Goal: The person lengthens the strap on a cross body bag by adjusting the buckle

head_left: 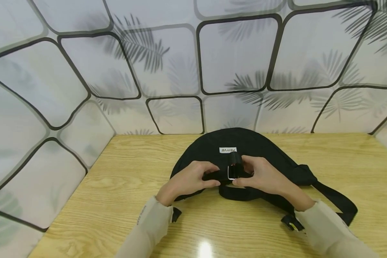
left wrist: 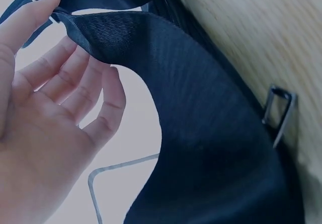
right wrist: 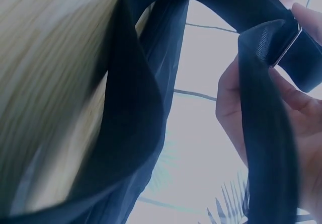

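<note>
A black crescent-shaped bag (head_left: 196, 150) with a white label (head_left: 228, 150) lies on the wooden table. Above its near edge, a black webbing strap (left wrist: 191, 108) runs through a silver rectangular buckle (head_left: 228, 172). My left hand (head_left: 193, 178) pinches the strap on the buckle's left, thumb against fingers. On the other side my right hand (head_left: 266, 175) grips the strap close by the buckle, its thumb at the frame's lower edge. A fold of strap stands up through the buckle, and in the right wrist view a strap length hangs down in front of the right palm.
Strap loops trail right of the bag onto the wooden table (head_left: 116, 200). A black end piece with a yellow mark (head_left: 291, 223) lies by the right sleeve, and a small black piece (head_left: 176, 214) by the left. Patterned fabric walls (head_left: 167, 64) stand behind and left.
</note>
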Demonstrator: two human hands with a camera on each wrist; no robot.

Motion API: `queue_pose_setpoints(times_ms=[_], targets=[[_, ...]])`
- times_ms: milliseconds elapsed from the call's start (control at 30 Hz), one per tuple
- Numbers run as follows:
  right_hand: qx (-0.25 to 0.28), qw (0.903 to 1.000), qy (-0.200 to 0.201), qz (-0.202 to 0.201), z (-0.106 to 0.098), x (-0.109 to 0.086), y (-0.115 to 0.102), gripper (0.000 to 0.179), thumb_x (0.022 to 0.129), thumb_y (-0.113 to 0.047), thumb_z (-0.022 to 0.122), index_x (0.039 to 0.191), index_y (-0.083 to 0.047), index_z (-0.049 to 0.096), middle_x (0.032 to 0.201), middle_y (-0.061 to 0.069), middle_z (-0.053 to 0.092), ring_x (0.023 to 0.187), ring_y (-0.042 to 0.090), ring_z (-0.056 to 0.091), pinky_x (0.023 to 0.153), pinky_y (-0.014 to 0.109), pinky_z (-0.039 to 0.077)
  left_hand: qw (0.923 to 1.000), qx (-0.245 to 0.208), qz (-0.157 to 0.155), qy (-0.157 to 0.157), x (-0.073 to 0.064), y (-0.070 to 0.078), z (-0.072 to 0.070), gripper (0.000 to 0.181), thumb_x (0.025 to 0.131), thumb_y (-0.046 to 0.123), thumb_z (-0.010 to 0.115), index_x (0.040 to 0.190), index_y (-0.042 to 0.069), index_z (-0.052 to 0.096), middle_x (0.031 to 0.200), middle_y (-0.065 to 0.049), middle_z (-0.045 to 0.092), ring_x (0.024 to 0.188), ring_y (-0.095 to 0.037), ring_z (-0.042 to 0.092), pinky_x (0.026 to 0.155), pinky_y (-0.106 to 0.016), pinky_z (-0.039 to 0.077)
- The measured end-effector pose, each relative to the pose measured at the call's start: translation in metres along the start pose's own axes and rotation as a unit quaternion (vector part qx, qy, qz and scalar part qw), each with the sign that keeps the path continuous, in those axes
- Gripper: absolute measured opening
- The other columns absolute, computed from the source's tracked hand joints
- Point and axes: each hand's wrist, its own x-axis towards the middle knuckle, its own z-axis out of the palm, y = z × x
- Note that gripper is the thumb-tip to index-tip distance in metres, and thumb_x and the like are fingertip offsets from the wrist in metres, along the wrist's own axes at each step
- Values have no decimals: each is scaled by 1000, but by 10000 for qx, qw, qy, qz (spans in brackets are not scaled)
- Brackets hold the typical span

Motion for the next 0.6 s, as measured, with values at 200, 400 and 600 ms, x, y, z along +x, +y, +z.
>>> queue_pose_setpoints(times_ms=[200,400,600], targets=[[-49,10000,-9,20,-6,-4,2,34,86,-20,81,109,-2,64,88,-4,68,78,13,63,68,30,48,10000,44,-47,-25,-5,-1,-3,33,97,17,72,123,-4,68,117,-14,69,104,-24,66,90,-34,53],[-148,9999,-47,-25,-9,-7,4,37,84,-21,81,111,-2,64,87,-5,67,78,12,63,69,31,49,9998,184,-32,-52,-11,0,-6,33,97,16,72,122,-5,68,117,-14,69,104,-24,66,89,-32,53],[-251,9997,18,-9,-12,-11,7,39,83,-21,82,113,-1,66,85,-5,66,75,12,61,68,30,49,9993,363,-5,-73,-17,-4,-10,34,98,16,71,124,-5,67,119,-16,69,108,-26,66,92,-34,53]])
